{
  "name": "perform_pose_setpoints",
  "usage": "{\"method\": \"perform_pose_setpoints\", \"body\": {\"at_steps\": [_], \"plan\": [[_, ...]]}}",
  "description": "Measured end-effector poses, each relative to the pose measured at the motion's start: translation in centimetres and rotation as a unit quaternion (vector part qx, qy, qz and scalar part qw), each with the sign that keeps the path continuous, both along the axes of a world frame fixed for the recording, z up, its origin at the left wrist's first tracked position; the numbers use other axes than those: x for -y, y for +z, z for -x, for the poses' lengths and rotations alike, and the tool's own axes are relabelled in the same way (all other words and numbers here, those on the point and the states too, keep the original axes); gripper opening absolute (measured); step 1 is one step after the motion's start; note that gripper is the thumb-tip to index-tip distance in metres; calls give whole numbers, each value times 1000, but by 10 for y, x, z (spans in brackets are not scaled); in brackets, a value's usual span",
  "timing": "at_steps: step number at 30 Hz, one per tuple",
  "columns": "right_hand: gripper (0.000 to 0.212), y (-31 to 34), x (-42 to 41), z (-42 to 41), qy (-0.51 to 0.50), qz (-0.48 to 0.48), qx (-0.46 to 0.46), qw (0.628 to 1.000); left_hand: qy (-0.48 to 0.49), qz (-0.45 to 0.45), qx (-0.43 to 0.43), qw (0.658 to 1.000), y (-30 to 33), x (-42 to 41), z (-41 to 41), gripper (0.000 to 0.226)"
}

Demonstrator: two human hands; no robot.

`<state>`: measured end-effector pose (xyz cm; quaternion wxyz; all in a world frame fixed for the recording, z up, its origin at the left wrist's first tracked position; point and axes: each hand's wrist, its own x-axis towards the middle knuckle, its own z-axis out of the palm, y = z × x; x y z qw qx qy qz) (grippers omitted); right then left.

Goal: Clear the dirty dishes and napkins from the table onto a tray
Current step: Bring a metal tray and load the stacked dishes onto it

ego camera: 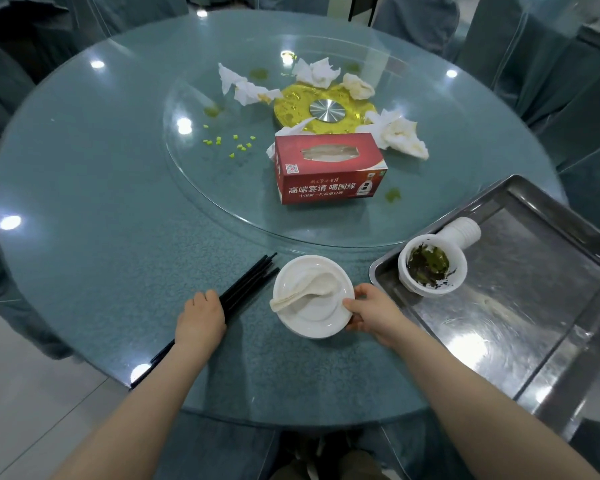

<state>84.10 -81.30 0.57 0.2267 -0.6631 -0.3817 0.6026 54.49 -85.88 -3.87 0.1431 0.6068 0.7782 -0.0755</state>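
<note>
Head view of a round glass-covered tabletop point(94, 209) with a glass turntable point(222, 188) at its centre. My left hand point(200, 318) is closed around a bundle of black chopsticks point(248, 284), which runs diagonally from the near left edge up toward the plates. My right hand point(374, 311) grips the right rim of a stack of white plates point(314, 317), thumb on top and fingers curled under the edge. A white ceramic spoon point(314, 284) and a rolled white napkin point(286, 299) lie on the top plate. The stack sits on the tabletop, near its front edge, just left of a steel tray point(520, 317). The tray occupies the right foreground; its near left corner rests on the tabletop, and I cannot tell what carries the rest of it. In the tray's near left corner stands a stack of white bowls point(432, 266), the top one holding dark green leafy residue. Behind it a stack of white cups point(463, 232) lies on its side, touching the bowls. On the turntable stand a red tissue box point(328, 168) and, around a gold disc with a metal hub point(326, 110), several crumpled white napkins point(400, 136). Small green food scraps point(229, 143) are scattered left of the box
</note>
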Motion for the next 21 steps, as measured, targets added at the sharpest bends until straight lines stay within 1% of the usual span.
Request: {"method": "perform_pose_setpoints", "body": {"at_steps": [6, 9, 12, 15, 18, 21], "plan": [[7, 11, -1, 1, -28, 4, -25, 999, 13, -2, -25, 1000, 1, 4, -4, 28], [7, 18, -1, -3, -34, 3, -33, 999, 11, -5, -26, 1000, 1, 7, -6, 20], [6, 23, 0, -7, -34, -3, -35, 999, 31, 17, 7, 999, 4, 1, -6, 17], [10, 26, 1, -11, -41, -8, -31, 999, 42, 34, 48, 997, 10, -5, -3, 19], [8, 30, 3, -16, -60, -13, -39, 997, 31, 35, 53, 997, 15, -8, -5, 21], [8, 38, 4, -26, -82, -19, -49, 995, 25, 10, 48, 999, 25, -6, -13, 21]]}}
